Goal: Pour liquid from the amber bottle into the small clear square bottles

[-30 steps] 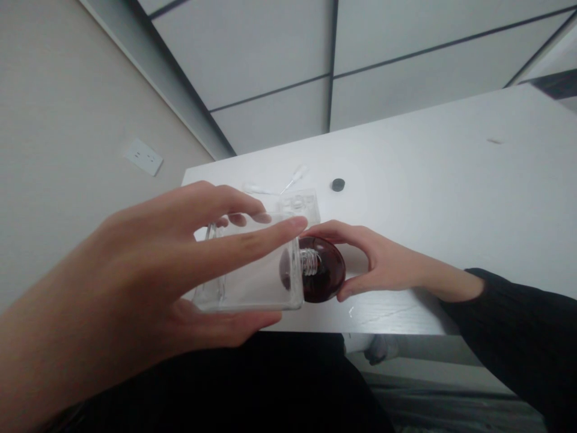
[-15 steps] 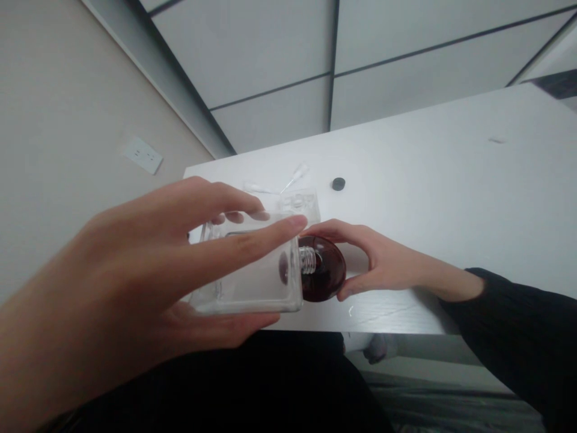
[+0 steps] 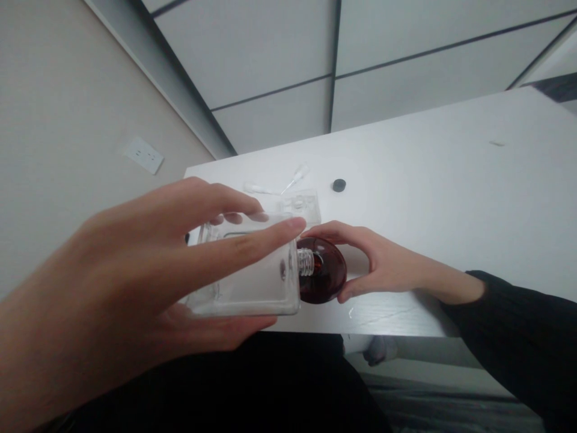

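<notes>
My left hand (image 3: pixel 180 258) is closed around a clear, square-sided glass bottle (image 3: pixel 256 282), held on its side above the table. Its right end meets a dark brown-red rounded bottle (image 3: pixel 331 276), seen from above. Between the two shows a clear threaded neck (image 3: pixel 306 263); which bottle it belongs to I cannot tell. My right hand (image 3: pixel 383 258) curves round the far and right sides of the brown-red bottle, thumb at its near right edge. Fingers of my left hand hide part of the clear bottle.
On the white table (image 3: pixel 428 198) lie a small dark cap (image 3: pixel 339 185), a clear boxy piece (image 3: pixel 306 204) and slim clear pieces with whitish broad ends (image 3: pixel 297 175). A small pale bit (image 3: pixel 496 143) is at the far right. White panelled doors (image 3: pixel 279 108) stand behind.
The clear bottle has shifted very slightly left in my left hand. Both hands keep nearly the same place and grip.
</notes>
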The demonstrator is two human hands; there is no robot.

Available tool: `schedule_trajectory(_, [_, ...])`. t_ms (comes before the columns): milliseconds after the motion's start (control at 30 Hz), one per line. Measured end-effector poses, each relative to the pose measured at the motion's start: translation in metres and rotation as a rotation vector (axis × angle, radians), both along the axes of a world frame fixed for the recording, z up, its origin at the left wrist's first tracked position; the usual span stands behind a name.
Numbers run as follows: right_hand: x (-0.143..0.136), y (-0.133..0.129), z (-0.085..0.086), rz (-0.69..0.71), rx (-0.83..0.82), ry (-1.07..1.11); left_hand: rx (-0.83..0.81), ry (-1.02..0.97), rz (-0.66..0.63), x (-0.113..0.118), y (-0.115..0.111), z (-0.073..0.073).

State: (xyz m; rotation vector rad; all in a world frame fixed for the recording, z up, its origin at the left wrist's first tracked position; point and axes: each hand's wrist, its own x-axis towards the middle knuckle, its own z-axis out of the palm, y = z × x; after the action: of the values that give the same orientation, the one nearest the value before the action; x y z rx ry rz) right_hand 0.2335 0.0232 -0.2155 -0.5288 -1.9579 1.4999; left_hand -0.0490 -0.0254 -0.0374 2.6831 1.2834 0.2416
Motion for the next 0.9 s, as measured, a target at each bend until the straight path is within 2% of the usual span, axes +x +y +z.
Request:
schedule_trajectory(100, [0.000, 0.000, 0.000, 0.000, 0.006, 0.003, -0.030, 0.091, -0.060, 0.002, 0.003, 0.002])
schedule_trajectory(700, [-0.001, -0.001, 0.000, -0.002, 0.021, 0.008, -0.002, 0.054, -0.018, 0.008, 0.004, 0.005])
schedule_trajectory(900, [0.000, -0.001, 0.000, 0.013, 0.004, 0.000, -0.002, 0.088, -0.048, 0.011, 0.004, 0.006])
